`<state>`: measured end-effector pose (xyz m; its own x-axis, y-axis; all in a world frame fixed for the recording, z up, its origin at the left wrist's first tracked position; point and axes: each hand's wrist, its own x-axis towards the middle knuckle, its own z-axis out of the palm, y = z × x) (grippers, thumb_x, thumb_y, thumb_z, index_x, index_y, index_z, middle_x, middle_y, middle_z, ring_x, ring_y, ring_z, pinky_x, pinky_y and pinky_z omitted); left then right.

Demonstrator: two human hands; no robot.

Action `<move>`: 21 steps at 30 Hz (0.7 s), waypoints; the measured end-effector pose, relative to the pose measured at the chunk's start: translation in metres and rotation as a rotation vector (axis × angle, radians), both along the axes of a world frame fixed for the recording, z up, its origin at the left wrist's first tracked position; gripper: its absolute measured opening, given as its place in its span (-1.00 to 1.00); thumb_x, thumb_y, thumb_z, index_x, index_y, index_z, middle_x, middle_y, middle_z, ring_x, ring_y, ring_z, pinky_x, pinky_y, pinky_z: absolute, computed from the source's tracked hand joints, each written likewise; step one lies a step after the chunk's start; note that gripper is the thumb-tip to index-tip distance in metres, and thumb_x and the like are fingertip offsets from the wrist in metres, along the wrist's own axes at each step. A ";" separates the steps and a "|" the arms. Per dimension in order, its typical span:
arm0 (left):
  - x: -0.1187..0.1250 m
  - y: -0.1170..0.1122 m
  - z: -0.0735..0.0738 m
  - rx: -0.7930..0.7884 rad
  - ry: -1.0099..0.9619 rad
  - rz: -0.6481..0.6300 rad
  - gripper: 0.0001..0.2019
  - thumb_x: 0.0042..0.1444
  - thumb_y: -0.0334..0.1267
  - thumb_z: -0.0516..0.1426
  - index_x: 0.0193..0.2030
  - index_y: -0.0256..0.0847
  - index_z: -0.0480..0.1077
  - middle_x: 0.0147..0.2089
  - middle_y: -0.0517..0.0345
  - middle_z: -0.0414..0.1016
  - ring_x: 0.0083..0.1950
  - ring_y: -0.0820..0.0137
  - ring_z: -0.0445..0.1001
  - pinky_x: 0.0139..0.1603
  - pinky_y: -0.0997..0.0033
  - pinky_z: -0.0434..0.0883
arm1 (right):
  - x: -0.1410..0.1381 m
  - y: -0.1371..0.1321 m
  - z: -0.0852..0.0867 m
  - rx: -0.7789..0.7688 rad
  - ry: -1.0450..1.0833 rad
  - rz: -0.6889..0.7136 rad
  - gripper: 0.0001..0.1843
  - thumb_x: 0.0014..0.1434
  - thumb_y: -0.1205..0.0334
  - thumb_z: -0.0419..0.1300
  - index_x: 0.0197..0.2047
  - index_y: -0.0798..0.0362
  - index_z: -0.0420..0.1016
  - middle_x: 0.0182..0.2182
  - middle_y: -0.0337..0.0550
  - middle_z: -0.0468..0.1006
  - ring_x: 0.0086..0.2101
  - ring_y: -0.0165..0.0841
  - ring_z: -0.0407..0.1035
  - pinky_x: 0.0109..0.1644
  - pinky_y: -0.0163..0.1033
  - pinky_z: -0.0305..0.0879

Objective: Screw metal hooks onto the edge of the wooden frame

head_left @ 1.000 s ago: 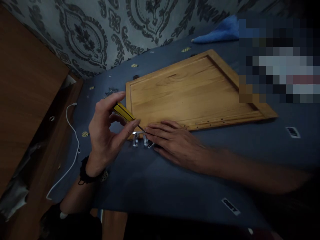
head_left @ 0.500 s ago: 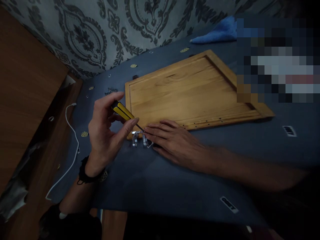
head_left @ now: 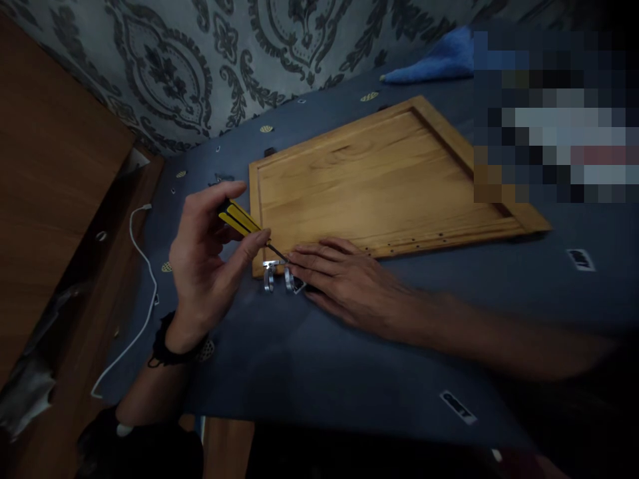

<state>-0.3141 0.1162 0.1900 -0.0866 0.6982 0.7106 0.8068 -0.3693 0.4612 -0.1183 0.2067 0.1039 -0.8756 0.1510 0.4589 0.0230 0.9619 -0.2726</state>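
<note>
My left hand point(head_left: 204, 259) grips a yellow and black screwdriver point(head_left: 242, 222) between thumb and fingers, its tip slanting down to the near left corner of a wooden panel point(head_left: 384, 179). A shiny metal double hook point(head_left: 277, 277) sits at that corner, hanging over the panel's front edge. My right hand point(head_left: 339, 276) lies flat with fingers stretched out, its fingertips pressing on the hook's plate beside the screwdriver tip. The panel lies on a dark blue cloth point(head_left: 319, 359).
A white cable point(head_left: 142, 266) trails over the left edge of the cloth onto brown wooden furniture point(head_left: 50, 199). A blue rag point(head_left: 439, 60) lies at the back by the patterned wall. Small labels dot the cloth. A blurred area covers the upper right.
My left hand has turned slightly on the screwdriver handle and shifted a little left. The right hand stays on the hook.
</note>
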 end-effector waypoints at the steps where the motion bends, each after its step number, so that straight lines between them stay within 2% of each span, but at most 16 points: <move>1: 0.000 0.000 0.000 -0.009 -0.004 -0.005 -0.60 0.23 -0.16 0.33 0.18 0.04 0.42 0.11 0.14 0.46 -0.06 0.31 0.59 -0.24 0.26 0.68 | 0.000 0.000 0.000 0.000 -0.002 0.001 -0.58 0.45 0.25 0.05 0.29 0.11 0.47 0.25 0.01 0.54 0.25 -0.15 0.39 0.33 0.09 0.29; 6: 0.002 -0.001 0.004 0.012 -0.060 -0.015 -0.60 0.27 -0.16 0.30 0.21 0.05 0.38 0.19 0.16 0.45 -0.05 0.30 0.63 -0.10 0.17 0.69 | 0.001 0.001 -0.001 0.022 0.016 0.013 -0.58 0.45 0.26 0.05 0.27 0.19 0.47 0.21 0.04 0.57 0.23 -0.14 0.41 0.32 0.08 0.30; 11: 0.004 -0.002 0.007 0.047 -0.076 -0.012 -0.61 0.27 -0.21 0.31 0.20 0.08 0.40 0.18 0.21 0.43 -0.04 0.31 0.62 -0.13 0.19 0.70 | 0.000 0.001 -0.002 0.024 0.017 0.007 -0.58 0.46 0.24 0.03 0.28 0.17 0.46 0.22 0.01 0.57 0.24 -0.17 0.39 0.33 0.07 0.28; 15: 0.004 -0.003 0.004 -0.001 -0.107 -0.016 -0.61 0.26 -0.21 0.32 0.19 0.05 0.41 0.17 0.16 0.43 -0.04 0.30 0.59 -0.09 0.13 0.67 | 0.000 0.000 -0.002 0.029 0.023 0.003 -0.58 0.44 0.26 0.07 0.27 0.20 0.47 0.22 0.02 0.56 0.23 -0.15 0.40 0.33 0.06 0.28; 21: 0.001 -0.003 -0.003 -0.023 -0.103 -0.023 -0.57 0.23 -0.21 0.32 0.21 0.12 0.40 0.19 0.10 0.40 0.05 0.20 0.56 -0.07 0.11 0.65 | -0.001 0.000 -0.004 0.030 0.039 -0.004 -0.59 0.45 0.25 0.06 0.27 0.16 0.47 0.21 0.03 0.57 0.22 -0.15 0.41 0.30 0.10 0.31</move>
